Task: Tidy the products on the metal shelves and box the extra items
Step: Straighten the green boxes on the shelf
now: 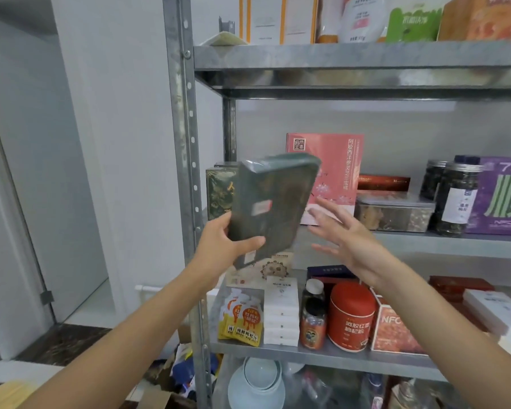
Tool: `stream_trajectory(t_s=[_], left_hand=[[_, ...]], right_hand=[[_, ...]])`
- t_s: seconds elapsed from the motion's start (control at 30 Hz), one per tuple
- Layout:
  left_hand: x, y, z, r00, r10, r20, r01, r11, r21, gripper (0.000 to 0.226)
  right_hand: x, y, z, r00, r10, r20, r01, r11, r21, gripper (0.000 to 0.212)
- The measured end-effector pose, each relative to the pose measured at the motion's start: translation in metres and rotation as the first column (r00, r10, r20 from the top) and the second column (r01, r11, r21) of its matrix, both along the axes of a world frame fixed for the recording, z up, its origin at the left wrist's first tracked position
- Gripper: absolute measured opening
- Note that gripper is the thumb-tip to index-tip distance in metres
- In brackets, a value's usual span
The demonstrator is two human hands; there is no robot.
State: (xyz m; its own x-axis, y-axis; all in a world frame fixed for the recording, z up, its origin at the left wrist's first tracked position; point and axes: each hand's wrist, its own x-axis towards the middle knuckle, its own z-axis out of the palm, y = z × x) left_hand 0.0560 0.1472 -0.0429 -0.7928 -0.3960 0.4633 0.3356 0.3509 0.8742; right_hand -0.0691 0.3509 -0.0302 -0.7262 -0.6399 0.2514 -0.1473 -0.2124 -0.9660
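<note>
Centre frame, before the middle shelf: left hand (pixel 223 245), grip closed on the low corner of the tilted green packet (pixel 273 202). Right hand (pixel 347 236), grip open and empty. Risk: slick wrap slips and the packet drops onto the red tin (pixel 351 315) below.

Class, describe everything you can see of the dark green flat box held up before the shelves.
The dark green flat rectangular box looks sealed in glossy clear film, with a small red-and-white label on its face. It is in mid-air, tilted, top leaning right, before the grey metal shelves. The left hand grips its lower left corner, thumb across the front. The open right hand is near, not touching.
</note>
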Motion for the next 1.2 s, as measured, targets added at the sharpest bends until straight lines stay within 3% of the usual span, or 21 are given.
stream_trajectory(t_s=[0.1, 0.17, 0.23, 0.33, 0.37, 0.43, 0.5, 0.57, 0.67, 0.73, 0.83, 0.93, 1.0, 1.07, 1.2], left_hand=[[0.0, 0.004, -0.004, 0.97, -0.24, -0.025, 0.237, 0.927, 0.291, 0.05], [0.001, 0.013, -0.003, 0.96, -0.277, -0.039, 0.272, 0.894, 0.357, 0.055], [0.003, 0.014, 0.0, 0.983, -0.171, -0.059, 0.18, 0.896, 0.406, 0.068], [0.01, 0.003, 0.009, 0.973, 0.196, -0.119, -0.116, 0.869, 0.481, 0.091], [0.014, 0.0, 0.011, 0.933, 0.337, -0.125, -0.259, 0.87, 0.419, 0.087], [0.021, -0.004, 0.007, 0.856, 0.474, -0.206, -0.466, 0.88, 0.089, 0.063], [0.024, 0.007, 0.002, 0.913, 0.367, -0.178, -0.405, 0.869, -0.283, 0.045], [0.021, 0.026, -0.005, 0.968, 0.249, 0.015, -0.215, 0.864, -0.454, 0.062], [0.011, 0.047, -0.01, 0.959, 0.225, 0.173, -0.125, 0.883, -0.452, 0.107], [0.008, 0.052, -0.006, 0.959, 0.221, 0.177, -0.132, 0.901, -0.414, 0.12], [0.009, 0.048, -0.001, 0.975, 0.21, 0.074, -0.169, 0.914, -0.37, 0.12], [0.018, 0.038, 0.002, 0.993, 0.112, -0.033, -0.117, 0.972, -0.206, 0.104], [0.027, 0.027, -0.001, 0.992, 0.054, -0.112, -0.069, 0.989, -0.133, 0.086], [0.039, 0.014, -0.004, 0.99, 0.023, -0.14, -0.043, 0.989, -0.14, 0.074], [0.055, -0.015, 0.006, 0.983, -0.173, -0.055, 0.164, 0.976, -0.141, 0.065]], right_hand=[[-0.002, -0.008, -0.016, 0.998, 0.054, 0.033, -0.055, 0.998, 0.02, 0.079], [-0.001, -0.014, -0.018, 0.991, 0.107, 0.08, -0.102, 0.992, -0.068, 0.059], [0.001, -0.014, -0.013, 0.998, -0.005, 0.055, 0.011, 0.994, -0.106, 0.046], [0.0, -0.009, -0.003, 0.977, -0.206, -0.057, 0.203, 0.978, -0.05, 0.039], [-0.001, -0.008, 0.0, 0.965, -0.247, -0.092, 0.246, 0.969, -0.03, 0.033], [0.0, -0.01, 0.006, 0.932, -0.338, -0.131, 0.338, 0.941, -0.023, 0.022], [0.007, -0.019, 0.014, 0.877, -0.438, -0.197, 0.445, 0.895, -0.007, 0.024], [0.017, -0.031, 0.018, 0.82, -0.506, -0.267, 0.523, 0.852, -0.01, 0.028], [0.037, -0.044, 0.024, 0.731, -0.591, -0.341, 0.612, 0.789, -0.058, 0.027], [0.05, -0.047, 0.029, 0.782, -0.533, -0.323, 0.547, 0.835, -0.054, 0.026], [0.069, -0.048, 0.033, 0.901, -0.34, -0.27, 0.348, 0.937, -0.019, 0.025], [0.084, -0.046, 0.036, 0.948, -0.15, -0.28, 0.146, 0.989, -0.037, 0.011], [0.084, -0.044, 0.037, 0.951, -0.076, -0.301, 0.063, 0.997, -0.053, 0.018], [0.071, -0.04, 0.035, 0.901, -0.071, -0.427, 0.055, 0.997, -0.049, 0.026], [0.03, -0.038, 0.028, 0.582, 0.006, -0.813, 0.265, 0.944, 0.196, 0.082]])
